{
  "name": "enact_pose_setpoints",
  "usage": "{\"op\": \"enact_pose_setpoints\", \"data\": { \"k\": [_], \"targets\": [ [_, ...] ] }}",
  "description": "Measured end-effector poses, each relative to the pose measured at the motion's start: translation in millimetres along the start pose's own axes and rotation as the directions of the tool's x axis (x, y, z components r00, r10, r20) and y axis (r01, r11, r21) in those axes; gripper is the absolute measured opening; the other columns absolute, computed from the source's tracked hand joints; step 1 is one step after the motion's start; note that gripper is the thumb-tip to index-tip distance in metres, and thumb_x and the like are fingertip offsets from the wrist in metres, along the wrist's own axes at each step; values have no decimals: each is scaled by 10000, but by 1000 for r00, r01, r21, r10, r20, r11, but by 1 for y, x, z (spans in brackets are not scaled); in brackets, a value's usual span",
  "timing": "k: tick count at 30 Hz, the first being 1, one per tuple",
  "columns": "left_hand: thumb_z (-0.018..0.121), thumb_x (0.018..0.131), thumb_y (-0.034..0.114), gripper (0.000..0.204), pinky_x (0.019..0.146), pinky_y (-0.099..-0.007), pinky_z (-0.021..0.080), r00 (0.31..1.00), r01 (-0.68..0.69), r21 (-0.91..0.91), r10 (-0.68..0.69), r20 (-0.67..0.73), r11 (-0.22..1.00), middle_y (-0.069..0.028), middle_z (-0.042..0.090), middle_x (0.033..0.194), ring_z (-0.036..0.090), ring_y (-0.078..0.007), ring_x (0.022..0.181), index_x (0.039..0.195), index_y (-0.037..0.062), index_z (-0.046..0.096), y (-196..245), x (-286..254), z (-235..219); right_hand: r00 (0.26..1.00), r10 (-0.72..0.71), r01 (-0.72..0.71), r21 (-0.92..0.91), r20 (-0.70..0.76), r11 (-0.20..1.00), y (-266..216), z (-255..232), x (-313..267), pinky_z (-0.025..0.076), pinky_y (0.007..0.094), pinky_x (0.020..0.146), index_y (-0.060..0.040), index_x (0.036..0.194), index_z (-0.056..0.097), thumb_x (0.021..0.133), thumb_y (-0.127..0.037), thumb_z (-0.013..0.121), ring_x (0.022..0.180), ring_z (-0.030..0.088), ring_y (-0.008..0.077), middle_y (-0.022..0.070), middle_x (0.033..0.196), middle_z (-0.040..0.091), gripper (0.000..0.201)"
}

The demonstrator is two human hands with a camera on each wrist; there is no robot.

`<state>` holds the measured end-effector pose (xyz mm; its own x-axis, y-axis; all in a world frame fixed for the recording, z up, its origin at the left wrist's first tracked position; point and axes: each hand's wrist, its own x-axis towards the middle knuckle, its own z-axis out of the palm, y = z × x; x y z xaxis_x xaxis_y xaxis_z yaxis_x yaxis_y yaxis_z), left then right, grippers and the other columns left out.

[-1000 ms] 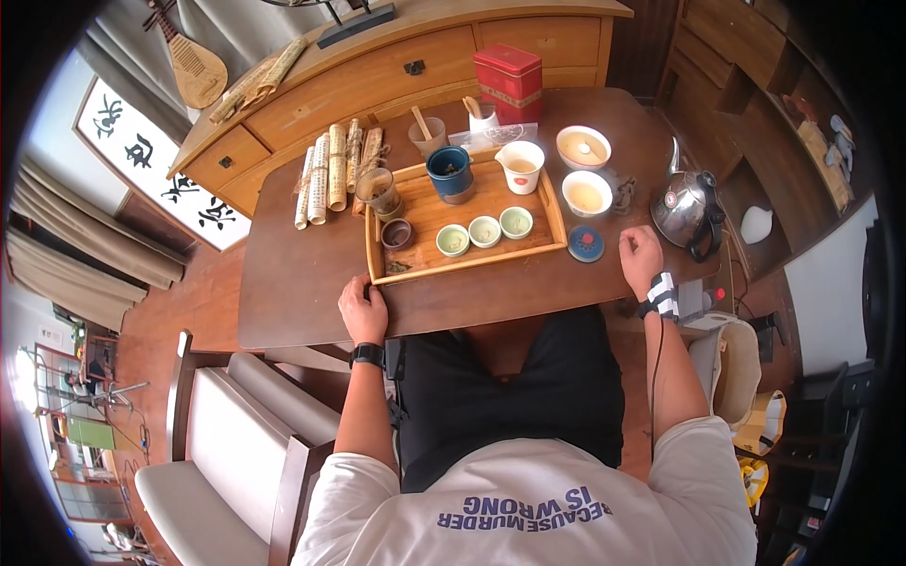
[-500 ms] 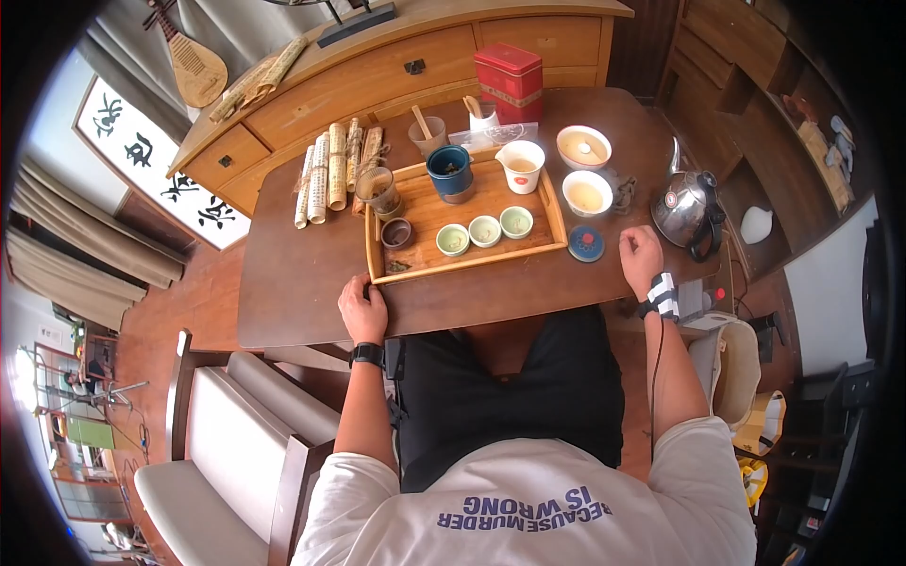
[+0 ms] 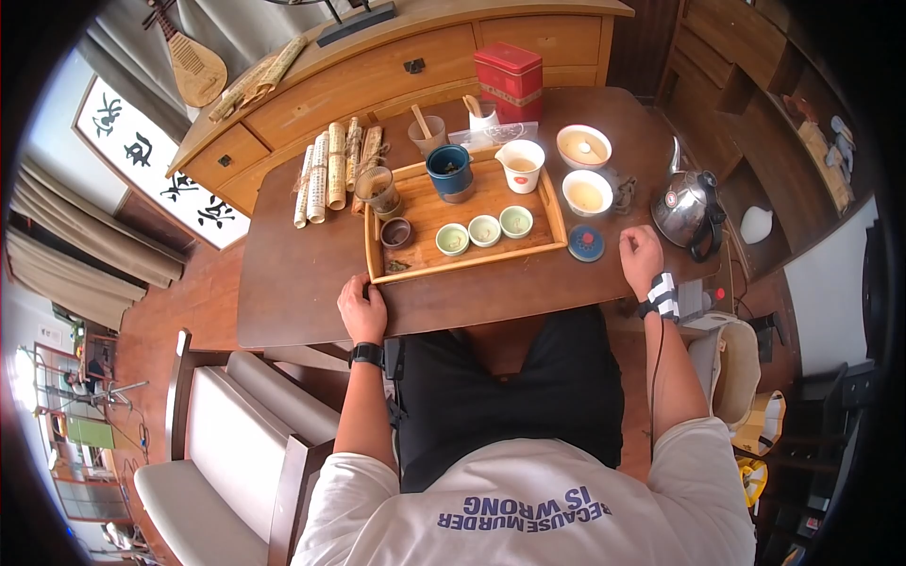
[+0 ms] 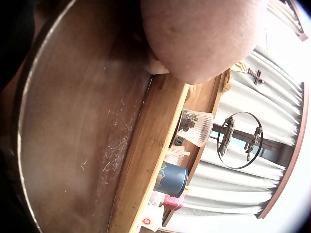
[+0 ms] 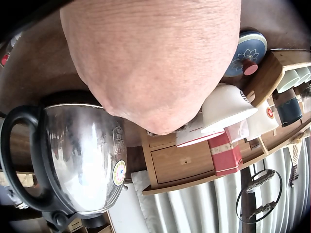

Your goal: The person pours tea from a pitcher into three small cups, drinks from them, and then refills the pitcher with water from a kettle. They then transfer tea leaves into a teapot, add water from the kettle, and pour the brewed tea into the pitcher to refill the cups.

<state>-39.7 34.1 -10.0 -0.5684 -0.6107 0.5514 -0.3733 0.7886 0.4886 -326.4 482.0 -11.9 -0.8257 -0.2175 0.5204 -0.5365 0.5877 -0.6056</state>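
My left hand rests at the table's front edge by the near left corner of the wooden tray, fingers loosely bent and holding nothing. My right hand lies loosely curled and empty on the table between a blue lid and the steel kettle. Three pale green cups, a small dark cup, a blue mug and a white pitcher stand on the tray. In the right wrist view the kettle stands beside the hand.
Two white bowls stand right of the tray. A glass is at its left side. Behind are rolled scrolls, a glass holding a wooden stick and a red tin. A chair stands at the left.
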Motion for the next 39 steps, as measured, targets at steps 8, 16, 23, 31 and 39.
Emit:
{"op": "enact_pose_setpoints", "data": {
  "k": [8, 16, 23, 31, 39],
  "targets": [
    [641, 882, 52, 168, 926, -483, 525, 1000, -15, -2, 15, 9, 1000, -194, 738, 1008, 686, -404, 1005, 1024, 23, 726, 1, 0, -1, 1000, 3, -3, 7, -2, 1000, -1, 0, 0, 526, 419, 732, -24, 906, 699, 863, -47, 728, 824, 654, 329, 130, 906, 668, 56],
    [642, 876, 45, 170, 955, -478, 506, 999, 1, 5, -1, 35, 1000, -178, 738, 1033, 677, -390, 1041, 1027, 32, 716, 0, 0, -1, 1000, -27, 27, -28, 11, 999, 1, -1, 0, 540, 378, 714, -10, 945, 697, 917, -37, 692, 786, 680, 291, 133, 921, 672, 39],
    [639, 872, 41, 172, 958, -481, 503, 999, 6, -2, -6, 38, 1000, -180, 738, 1032, 675, -393, 1042, 1026, 32, 715, -1, 0, -1, 1000, -4, 4, 21, -4, 1000, -2, -1, 0, 530, 413, 727, -14, 903, 698, 871, -34, 718, 808, 655, 318, 132, 896, 665, 43],
    [637, 882, 58, 168, 945, -486, 508, 999, -13, 12, 13, 34, 1000, -182, 735, 1018, 673, -399, 1029, 1027, 32, 718, 0, 0, -2, 999, -32, 33, 13, -15, 999, -3, -1, 0, 528, 416, 723, -15, 903, 694, 872, -35, 717, 803, 652, 316, 132, 888, 660, 43],
    [642, 864, 32, 156, 986, -476, 480, 999, 26, 3, -26, 47, 1000, -164, 738, 1049, 667, -379, 1071, 1005, 40, 708, 2, 0, -2, 1000, -11, 11, 8, -5, 1000, -2, -1, 0, 529, 416, 729, -21, 900, 698, 869, -36, 720, 808, 653, 314, 125, 888, 662, 41]
  ]
}}
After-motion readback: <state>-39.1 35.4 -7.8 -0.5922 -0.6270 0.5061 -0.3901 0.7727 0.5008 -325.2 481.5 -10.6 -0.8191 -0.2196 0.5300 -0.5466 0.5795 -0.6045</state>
